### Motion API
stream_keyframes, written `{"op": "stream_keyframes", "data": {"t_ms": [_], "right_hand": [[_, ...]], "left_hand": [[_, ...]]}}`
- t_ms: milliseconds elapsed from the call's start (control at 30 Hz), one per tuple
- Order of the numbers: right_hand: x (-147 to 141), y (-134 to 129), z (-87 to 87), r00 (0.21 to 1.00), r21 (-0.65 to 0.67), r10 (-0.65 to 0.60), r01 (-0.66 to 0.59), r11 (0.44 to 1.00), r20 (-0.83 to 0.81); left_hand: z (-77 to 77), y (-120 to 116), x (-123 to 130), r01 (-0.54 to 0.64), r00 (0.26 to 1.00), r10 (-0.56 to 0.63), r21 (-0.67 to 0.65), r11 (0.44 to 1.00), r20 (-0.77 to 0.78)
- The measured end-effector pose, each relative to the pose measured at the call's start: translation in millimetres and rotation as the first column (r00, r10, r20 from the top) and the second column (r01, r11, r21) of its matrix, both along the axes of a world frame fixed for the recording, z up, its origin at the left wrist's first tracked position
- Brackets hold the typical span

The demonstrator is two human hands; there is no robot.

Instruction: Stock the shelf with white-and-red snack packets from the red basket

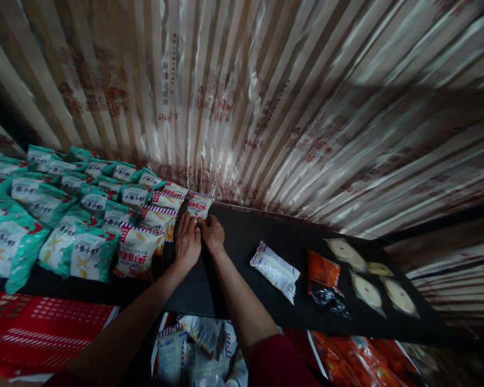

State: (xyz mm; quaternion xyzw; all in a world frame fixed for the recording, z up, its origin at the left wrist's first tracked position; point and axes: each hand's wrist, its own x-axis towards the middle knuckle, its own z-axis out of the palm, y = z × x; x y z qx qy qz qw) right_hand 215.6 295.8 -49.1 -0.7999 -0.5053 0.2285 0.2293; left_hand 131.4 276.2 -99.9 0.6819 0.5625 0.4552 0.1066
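Left hand [188, 240] and right hand [213, 233] touch a puffy film packet [200, 204]; whether they grip, I cannot tell.

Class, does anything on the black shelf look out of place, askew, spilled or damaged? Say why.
One striped-edged packet looks askew: it lies slantwise to the right of the right hand, apart from the similar packets grouped beside the green bags. No spill or damage is visible on the black shelf.
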Motion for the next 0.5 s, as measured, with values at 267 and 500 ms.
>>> {"op": "stream_keyframes", "data": {"t_ms": [267, 500], "right_hand": [[-5.5, -0.5, 2.2, 0.999, 0.008, 0.052, -0.052, 0.999, 0.015], [-6.2, 2.9, 0.6, 0.998, -0.002, 0.055, -0.055, 0.998, 0.031]], "left_hand": [[-1.2, 3.0, -3.4, -0.012, 1.000, 0.012, 0.003, 1.000, 0.002], [0.0, 4.1, -5.2, -0.012, 1.000, 0.012, 0.011, 1.000, -0.004]]}}
